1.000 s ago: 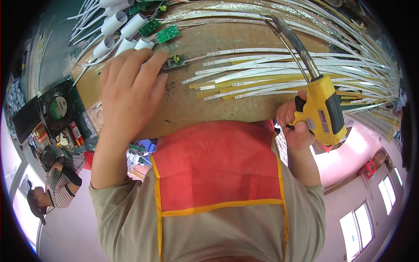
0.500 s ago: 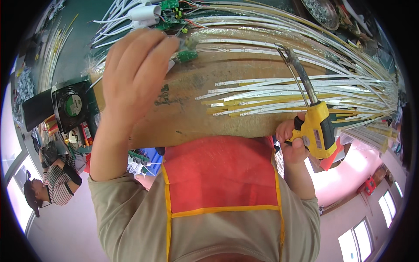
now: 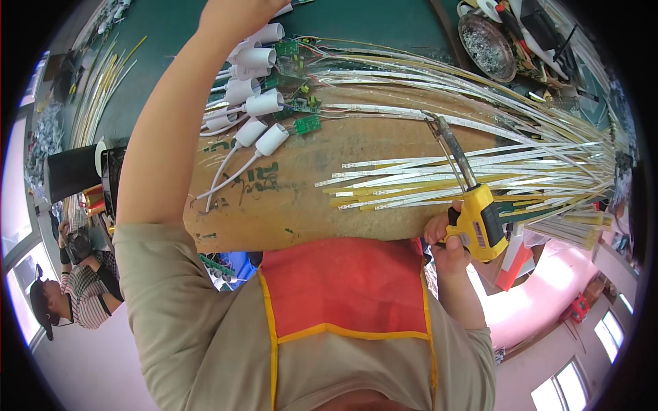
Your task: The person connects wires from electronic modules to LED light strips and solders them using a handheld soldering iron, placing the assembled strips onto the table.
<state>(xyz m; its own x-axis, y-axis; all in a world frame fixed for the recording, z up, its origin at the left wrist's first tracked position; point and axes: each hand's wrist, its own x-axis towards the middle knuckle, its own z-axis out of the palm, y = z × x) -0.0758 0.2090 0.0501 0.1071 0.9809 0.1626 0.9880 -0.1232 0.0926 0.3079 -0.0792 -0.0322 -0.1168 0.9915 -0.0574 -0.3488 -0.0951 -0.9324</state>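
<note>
My right hand point(image 3: 444, 241) is closed around the grip of a yellow soldering gun point(image 3: 483, 222), whose dark metal barrel points up and leftward over the LED strips point(image 3: 425, 171). My left arm is stretched far forward, and my left hand point(image 3: 243, 10) is cut off by the upper edge, so its fingers do not show. Close to that hand lie several white cylindrical housings point(image 3: 264, 103) with white cables. Small green circuit boards point(image 3: 307, 124) sit at their ends, with thin wires running toward the white and yellow strips.
A brown board point(image 3: 295, 198) with dark marks lies before me on the green table point(image 3: 370, 27). At the back right stands a round metal dish point(image 3: 487, 48) with grey bits. A black fan point(image 3: 112, 175) is at the left, and a co-worker point(image 3: 82, 294) sits beyond it.
My left hand has moved forward from above the circuit boards to the upper edge, uncovering the white housings. The soldering gun stays in my right hand. The view has shifted forward.
</note>
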